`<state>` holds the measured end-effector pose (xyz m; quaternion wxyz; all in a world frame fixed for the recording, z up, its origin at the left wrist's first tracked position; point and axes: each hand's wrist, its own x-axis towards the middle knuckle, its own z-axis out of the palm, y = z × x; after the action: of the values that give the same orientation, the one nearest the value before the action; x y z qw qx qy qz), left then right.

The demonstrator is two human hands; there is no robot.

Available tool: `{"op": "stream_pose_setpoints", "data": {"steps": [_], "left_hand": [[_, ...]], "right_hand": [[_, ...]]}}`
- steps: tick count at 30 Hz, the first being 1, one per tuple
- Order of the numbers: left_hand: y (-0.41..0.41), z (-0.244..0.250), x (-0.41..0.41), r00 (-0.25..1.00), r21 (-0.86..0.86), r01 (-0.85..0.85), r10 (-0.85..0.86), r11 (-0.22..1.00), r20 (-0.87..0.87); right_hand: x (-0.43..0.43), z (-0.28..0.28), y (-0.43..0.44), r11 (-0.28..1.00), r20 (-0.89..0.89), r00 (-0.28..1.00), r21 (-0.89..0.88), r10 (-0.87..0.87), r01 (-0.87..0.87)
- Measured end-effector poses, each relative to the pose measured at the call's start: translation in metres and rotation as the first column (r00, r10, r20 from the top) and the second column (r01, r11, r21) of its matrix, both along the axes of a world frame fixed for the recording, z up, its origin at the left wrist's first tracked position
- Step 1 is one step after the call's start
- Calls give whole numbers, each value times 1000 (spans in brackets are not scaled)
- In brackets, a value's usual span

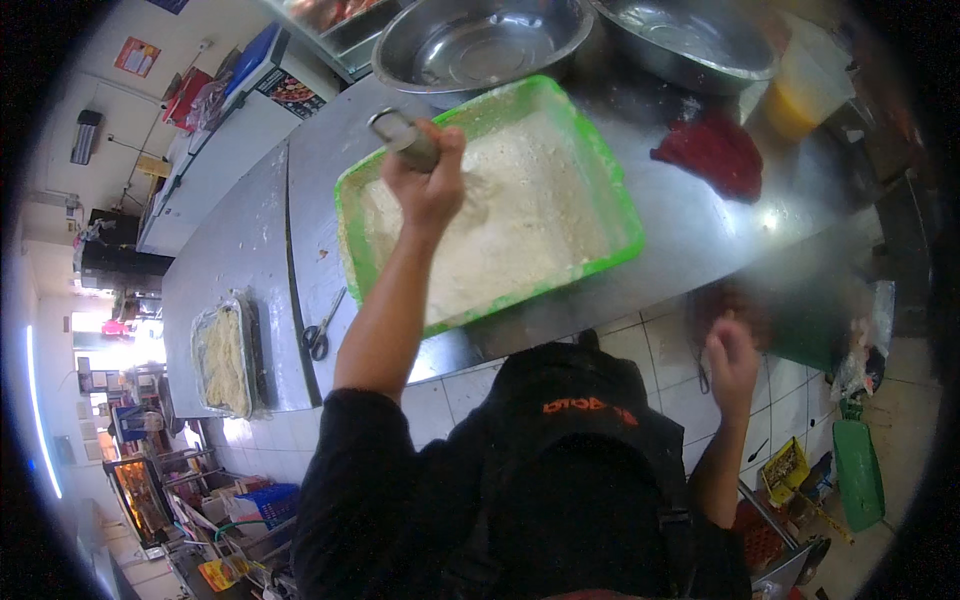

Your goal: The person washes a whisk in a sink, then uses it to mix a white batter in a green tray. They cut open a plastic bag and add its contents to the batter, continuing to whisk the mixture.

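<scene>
My left hand (pixel 427 180) grips the metal handle of a whisk (pixel 415 148), whose hanging loop sticks out above the fist. The whisk's wires are blurred and go down into a pale, flour-like mixture (pixel 517 217) in a green plastic tub (pixel 619 217). White residue coats the tub's rim and walls. Beyond the table's near edge, on the right, my right hand (pixel 731 364) hangs with its fingers curled. It is blurred, and I cannot tell whether anything is in it.
The tub stands on a stainless steel table (pixel 225 225). Two metal basins (pixel 484 49) are behind it. A dark red cloth (pixel 712 157) and a jug of yellow liquid (pixel 802 97) lie right. Scissors (pixel 316 337) and a plastic-covered tray (pixel 225 360) are left.
</scene>
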<state>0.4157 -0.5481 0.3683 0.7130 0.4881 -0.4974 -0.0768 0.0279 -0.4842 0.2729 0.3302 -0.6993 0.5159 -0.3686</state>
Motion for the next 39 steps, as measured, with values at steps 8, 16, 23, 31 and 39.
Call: {"op": "stream_pose_setpoints", "data": {"steps": [8,16,23,31,39], "left_hand": [[-4,13,-88,984,237,122,-149,964,99],[167,29,-1,799,287,-415,195,863,568],[365,-151,8,587,541,-746,767,389,258],[450,-281,-98,773,974,-216,597,-74,217],[523,-350,-141,631,993,102,775,-58,-20]], "right_hand": [[197,158,-72,859,344,796,-324,497,-396],[236,146,-67,839,495,678,-322,544,-438],[284,117,-96,856,795,390,-292,466,-427],[294,128,-112,774,814,290,-275,503,-571],[292,129,-110,747,711,354,-359,607,-559]]}}
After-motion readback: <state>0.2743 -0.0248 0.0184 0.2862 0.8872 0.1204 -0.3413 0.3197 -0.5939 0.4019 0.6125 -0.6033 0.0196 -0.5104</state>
